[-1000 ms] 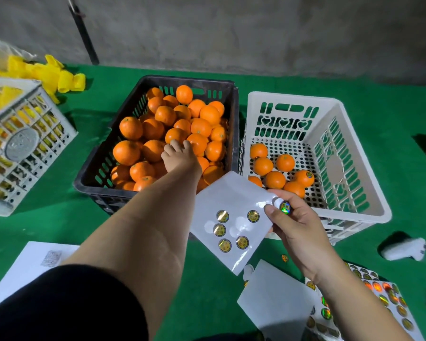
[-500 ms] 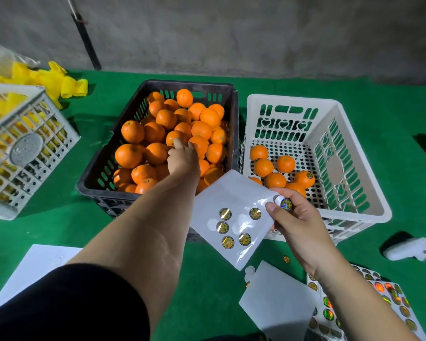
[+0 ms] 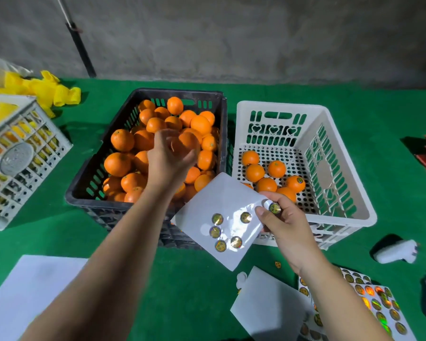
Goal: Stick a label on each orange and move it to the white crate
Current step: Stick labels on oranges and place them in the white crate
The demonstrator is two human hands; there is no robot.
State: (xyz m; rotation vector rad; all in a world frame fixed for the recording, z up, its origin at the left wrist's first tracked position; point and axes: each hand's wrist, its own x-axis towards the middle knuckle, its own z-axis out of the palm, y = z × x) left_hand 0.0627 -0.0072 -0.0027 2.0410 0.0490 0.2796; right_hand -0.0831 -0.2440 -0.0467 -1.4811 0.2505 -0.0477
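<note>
Step in hand: picking the next orange for labelling. Left hand (image 3: 169, 157) is over the black crate (image 3: 91, 183), grip clenched round one orange (image 3: 188, 143). Motion blur there, so can't tell if it's clear of the pile or only just lifting. The other oranges lie under and all round that grip.

Right hand (image 3: 284, 223) grip is pinching the corner of a white label sheet (image 3: 221, 207), with one peeled label (image 3: 274, 207) stuck on a fingertip, ready to apply. Five labels left on the sheet, below-left of that grip. The sheet hangs over the gap between the two crates.

White crate (image 3: 342, 183) sits directly beyond the right grip, holding a handful of oranges; at least one shows a label. More label sheets (image 3: 376, 301) lie on the green tabletop (image 3: 244, 94) below the right wrist.

Next move, my read: bring the orange right to meet the right grip and turn a clean patch of peel toward the finger. Press the label down flat, then drop the orange into the white crate. Risk is the label folding or catching the sheet edge, so keep the sheet out of the way.
</note>
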